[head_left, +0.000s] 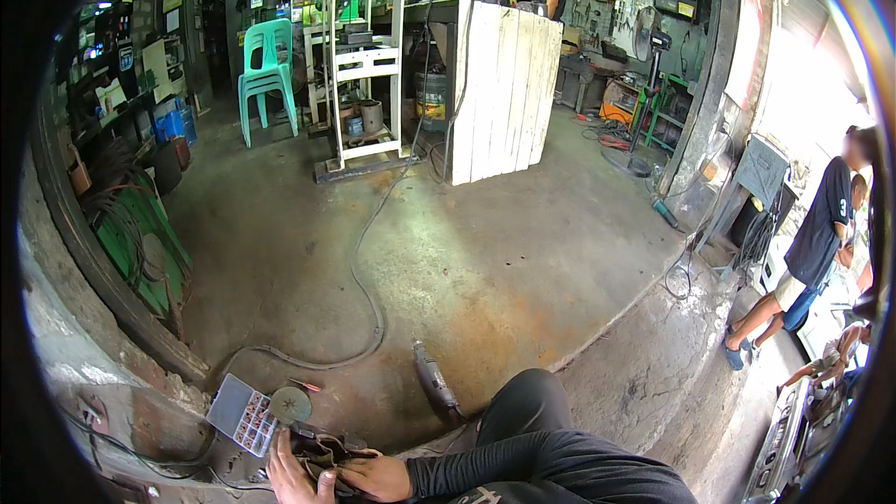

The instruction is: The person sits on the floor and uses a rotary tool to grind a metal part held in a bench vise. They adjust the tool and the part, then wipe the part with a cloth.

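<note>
A dark brown, pouch-like item with a folded, creased opening lies at my lap, at the lower edge. My left hand is against its left side, fingers stretched upward and thumb apart. From the right, my right hand grips the item, its fingertips partly hidden among the folds. Just beyond my left hand sits an open clear compartment box with small copper-coloured parts in its sections. Beside the box is a round, flat greenish disc, and a thin red-handled tool lies behind it.
A grey cylindrical power tool lies on the floor before my knee. A long cable winds across the concrete. Green stacked chairs, a white frame and a white plank panel stand farther off. People stand at right.
</note>
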Tool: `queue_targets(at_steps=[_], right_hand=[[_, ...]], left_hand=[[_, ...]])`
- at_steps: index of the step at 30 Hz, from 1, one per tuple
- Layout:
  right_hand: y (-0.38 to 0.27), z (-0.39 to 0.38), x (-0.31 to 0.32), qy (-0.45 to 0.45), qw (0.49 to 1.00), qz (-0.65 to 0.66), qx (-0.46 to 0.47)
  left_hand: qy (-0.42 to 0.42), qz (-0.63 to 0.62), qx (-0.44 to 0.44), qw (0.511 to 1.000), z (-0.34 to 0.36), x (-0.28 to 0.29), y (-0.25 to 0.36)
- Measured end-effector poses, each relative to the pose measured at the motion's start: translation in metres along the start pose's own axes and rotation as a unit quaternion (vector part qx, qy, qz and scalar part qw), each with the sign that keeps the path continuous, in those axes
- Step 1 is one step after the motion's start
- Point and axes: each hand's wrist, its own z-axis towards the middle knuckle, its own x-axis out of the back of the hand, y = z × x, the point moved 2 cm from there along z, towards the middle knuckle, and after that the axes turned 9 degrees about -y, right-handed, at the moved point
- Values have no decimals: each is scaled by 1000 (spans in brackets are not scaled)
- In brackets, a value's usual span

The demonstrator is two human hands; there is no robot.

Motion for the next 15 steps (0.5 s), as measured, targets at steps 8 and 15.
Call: queue_targets(at_steps=[8,15], right_hand=[[3,-19,28,-217,973,-68,-46],[98,-102,98,-313,738,-174,-571]], left_hand=[[-30,-18,1,999,16,14,13],[-8,-32,62,998,9,17,8]])
